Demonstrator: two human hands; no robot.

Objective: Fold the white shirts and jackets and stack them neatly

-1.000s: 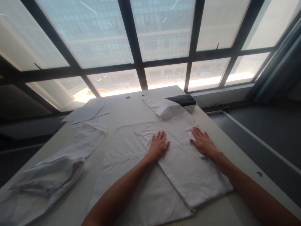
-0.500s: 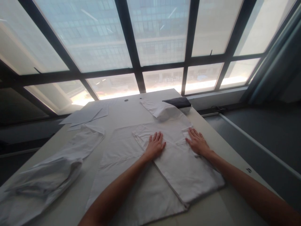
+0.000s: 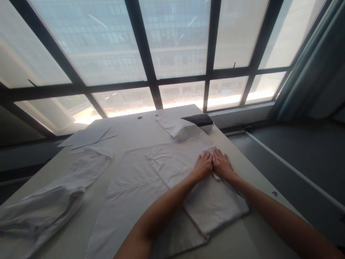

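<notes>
A white cloth garment (image 3: 215, 207), partly folded over on itself, lies spread on the white table. My left hand (image 3: 203, 165) rests flat on its folded part, fingers stretched out over the cloth. Right beside it, touching it, my right hand (image 3: 222, 164) lies flat near the garment's right edge, fingers extended. A small bunched fold of cloth shows by the fingertips and under the right palm. Beyond the hands, a sleeve-like part (image 3: 183, 130) of the cloth reaches toward the far end.
A second crumpled white garment (image 3: 56, 196) lies on the left of the table (image 3: 129, 131). Paper sheets (image 3: 91, 136) sit at the far left. A stack with a dark folded item (image 3: 198, 119) on top stands at the far right. Large windows (image 3: 180, 39) rise behind.
My left hand has slid right across the cloth until it meets my right hand. The right hand stays at the garment's right edge. The view has shifted slightly.
</notes>
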